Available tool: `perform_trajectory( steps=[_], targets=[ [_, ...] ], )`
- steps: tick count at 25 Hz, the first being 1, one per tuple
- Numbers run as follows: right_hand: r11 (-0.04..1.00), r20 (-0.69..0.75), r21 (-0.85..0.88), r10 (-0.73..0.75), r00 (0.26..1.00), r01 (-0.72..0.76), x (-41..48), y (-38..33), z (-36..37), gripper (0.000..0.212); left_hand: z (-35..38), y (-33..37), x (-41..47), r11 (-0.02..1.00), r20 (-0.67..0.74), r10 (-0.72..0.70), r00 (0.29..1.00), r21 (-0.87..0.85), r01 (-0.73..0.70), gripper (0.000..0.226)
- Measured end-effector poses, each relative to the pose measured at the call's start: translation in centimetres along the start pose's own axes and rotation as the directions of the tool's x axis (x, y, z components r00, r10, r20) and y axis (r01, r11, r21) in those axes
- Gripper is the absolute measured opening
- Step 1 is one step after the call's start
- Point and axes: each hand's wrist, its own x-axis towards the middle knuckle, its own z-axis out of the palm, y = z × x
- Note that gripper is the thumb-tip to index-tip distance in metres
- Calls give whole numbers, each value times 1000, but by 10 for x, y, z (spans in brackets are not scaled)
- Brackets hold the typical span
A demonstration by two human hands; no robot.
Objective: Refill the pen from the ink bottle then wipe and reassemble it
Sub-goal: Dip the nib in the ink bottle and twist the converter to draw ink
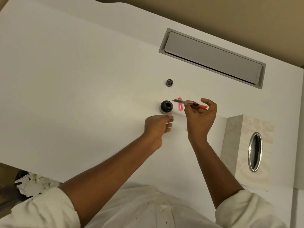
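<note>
Pinching the pen [177,101] in its fingers, the right hand [199,117] is aiming the nib at the open ink bottle [166,107], standing just beyond the left hand [158,125], whose fingers are loose and empty. The pink barrel [180,107] is lying beside the right fingers; filling, wiping and reassembling seem all remaining.

The left half of the bench [65,79] lies bare and wide, an easy way in from the near edge; at the middle the open ink bottle [166,107] stands upright, the left hand [158,125] at its near side; the pink barrel [180,106] lies just right of it, leaving a narrow gap; the right hand [199,116] holds the pen [189,103] across the barrel; the bottle cap [169,83] sits apart behind; a tissue box [250,150] blocks the near right; a grey recessed flap [212,57] spans the far right.
</note>
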Motion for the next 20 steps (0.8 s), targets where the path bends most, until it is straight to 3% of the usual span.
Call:
perform_trajectory(
  steps=[1, 3, 6, 11, 20],
  targets=[
    [998, 26, -50, -26, 999, 27, 4, -2, 0, 46, -13, 5, -1, 978, -95, 165, 982, 144, -150, 9],
    [982, 101, -168, -69, 992, 85, 7, -2, 0, 46, -36, 20, 1, 840, -137, 481, 866, 356, -410, 5],
    [948, 186, -281, -97, 978, 148, 9, 1, 4, 48, -48, 38, 30, 660, -21, 663, 748, 487, -571, 6],
    [892, 264, -390, -130, 956, 229, 9, 8, 10, 52, -35, 38, 65, 398, 306, 671, 676, 620, -676, 22],
    [838, 304, -466, -149, 941, 283, 12, 17, 15, 58, -23, 24, 80, 397, 410, 580, 704, 612, -684, 31]
  ],
)
